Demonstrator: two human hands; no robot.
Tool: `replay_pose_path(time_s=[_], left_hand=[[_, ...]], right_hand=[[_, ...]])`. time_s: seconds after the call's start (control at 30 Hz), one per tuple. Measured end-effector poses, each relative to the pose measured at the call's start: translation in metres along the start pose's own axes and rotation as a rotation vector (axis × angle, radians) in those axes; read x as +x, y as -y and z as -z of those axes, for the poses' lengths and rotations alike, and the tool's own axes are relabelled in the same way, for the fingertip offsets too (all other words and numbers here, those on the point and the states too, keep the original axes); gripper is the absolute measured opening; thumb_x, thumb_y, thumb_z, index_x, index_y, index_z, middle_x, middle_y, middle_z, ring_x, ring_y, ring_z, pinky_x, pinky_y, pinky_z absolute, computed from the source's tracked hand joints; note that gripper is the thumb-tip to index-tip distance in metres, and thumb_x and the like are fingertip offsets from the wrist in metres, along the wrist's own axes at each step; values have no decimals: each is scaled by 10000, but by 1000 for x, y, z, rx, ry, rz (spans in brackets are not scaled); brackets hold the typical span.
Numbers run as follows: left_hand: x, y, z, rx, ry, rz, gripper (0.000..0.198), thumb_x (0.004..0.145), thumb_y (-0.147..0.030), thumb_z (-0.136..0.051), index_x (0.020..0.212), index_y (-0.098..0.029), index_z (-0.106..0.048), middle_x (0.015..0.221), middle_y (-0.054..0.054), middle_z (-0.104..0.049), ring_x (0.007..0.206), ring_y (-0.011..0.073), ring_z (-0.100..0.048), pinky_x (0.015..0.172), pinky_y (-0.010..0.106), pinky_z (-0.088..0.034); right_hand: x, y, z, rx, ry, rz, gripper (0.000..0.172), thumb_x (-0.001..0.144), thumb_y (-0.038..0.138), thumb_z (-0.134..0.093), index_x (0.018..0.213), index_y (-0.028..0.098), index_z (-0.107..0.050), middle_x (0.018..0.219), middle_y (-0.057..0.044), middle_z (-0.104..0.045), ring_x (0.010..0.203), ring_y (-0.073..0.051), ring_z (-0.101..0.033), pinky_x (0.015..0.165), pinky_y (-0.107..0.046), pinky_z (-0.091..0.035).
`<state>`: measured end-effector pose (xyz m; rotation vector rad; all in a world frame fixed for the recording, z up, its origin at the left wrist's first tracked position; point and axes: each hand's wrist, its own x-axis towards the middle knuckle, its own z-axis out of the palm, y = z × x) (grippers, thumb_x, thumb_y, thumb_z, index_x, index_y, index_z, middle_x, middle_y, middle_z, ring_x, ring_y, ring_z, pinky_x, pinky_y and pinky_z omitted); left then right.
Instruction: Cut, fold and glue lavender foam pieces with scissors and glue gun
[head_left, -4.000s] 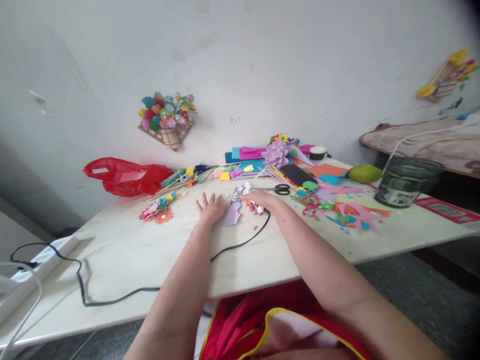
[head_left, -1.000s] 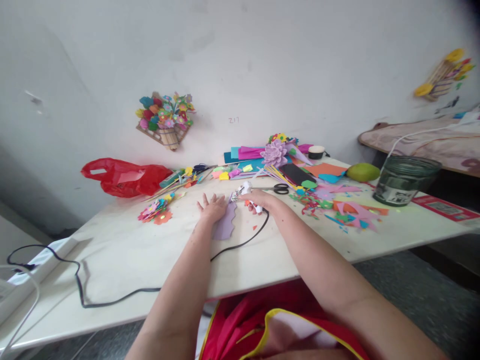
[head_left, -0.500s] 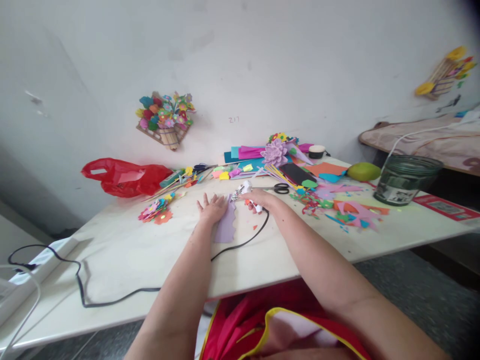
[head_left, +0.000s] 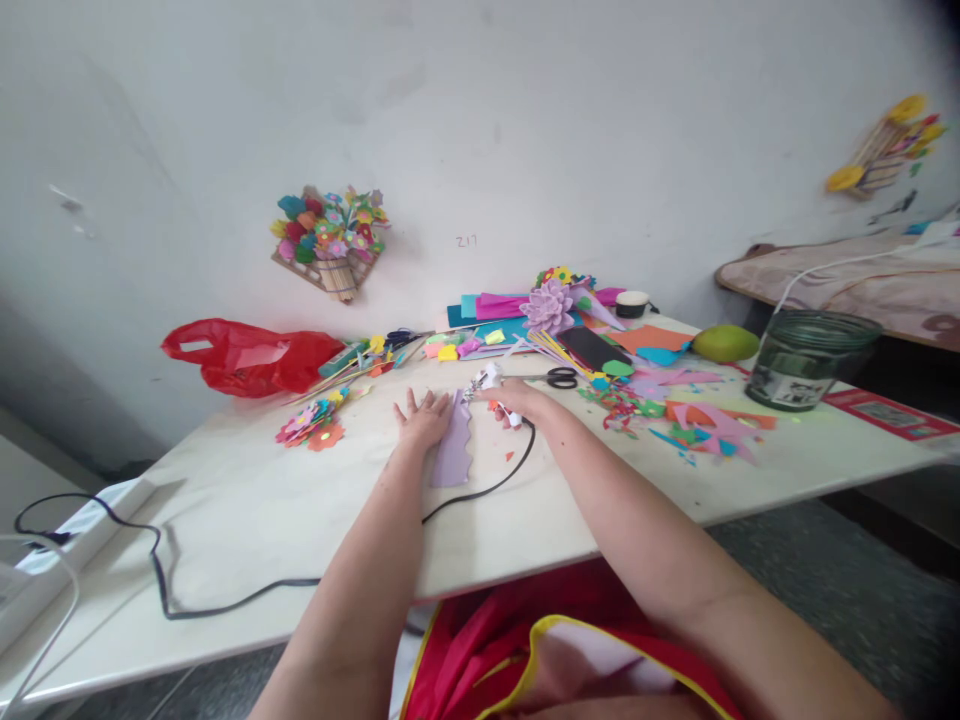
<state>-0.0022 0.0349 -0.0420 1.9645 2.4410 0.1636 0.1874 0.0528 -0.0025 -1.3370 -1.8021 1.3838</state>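
A purple paper strip point(head_left: 451, 455) with a wavy right edge lies on the white table point(head_left: 300, 510). My left hand point(head_left: 424, 418) rests flat beside it, fingers spread, its fingertips at the strip's upper left edge. Wrapped around a white corded tool point(head_left: 491, 380), probably a glue gun, is my right hand point(head_left: 517, 402). The tool's metallic tip is at the upper right edge of the strip. A black cord point(head_left: 487, 492) runs from the tool under my left forearm. Small orange scraps lie beside my right hand.
Scissors point(head_left: 561, 378), a phone point(head_left: 592, 350) and coloured scraps point(head_left: 712, 425) lie to the right, with a green glass jar point(head_left: 806, 365) beyond. A red bag point(head_left: 255, 355) and foam flowers point(head_left: 311, 420) are at left. A power strip point(head_left: 82, 530) lies at the left edge.
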Motion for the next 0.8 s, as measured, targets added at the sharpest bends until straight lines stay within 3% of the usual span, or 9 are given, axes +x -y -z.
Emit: replay_pose_path(time_s=[0.33, 0.63, 0.8], left_hand=[[4, -1, 1, -18, 35, 50, 541, 799, -572, -183, 1313, -444, -292, 1448, -88, -202, 1325, 307, 77, 1003, 620, 7], [-2, 1, 5, -52, 69, 29, 530, 799, -517, -245, 1321, -432, -283, 1446, -116, -187, 1325, 289, 97, 1013, 609, -15], [1, 1, 4, -46, -6, 49, 579, 788, -593, -162, 1318, -412, -309, 1451, -99, -180, 1321, 303, 110, 1001, 617, 36]], right_hand=[[-1, 0, -3, 28, -4, -2, 309, 734, 424, -598, 721, 125, -518, 434, 19, -503, 339, -87, -462, 349, -195, -380], [-4, 3, -1, -1, 76, -10, 372, 703, 476, -616, 748, 118, -527, 449, 11, -517, 356, -96, -480, 337, -192, -372], [-7, 6, 0, -24, 92, -4, 338, 713, 443, -612, 722, 118, -521, 447, 7, -518, 349, -100, -479, 320, -192, -363]])
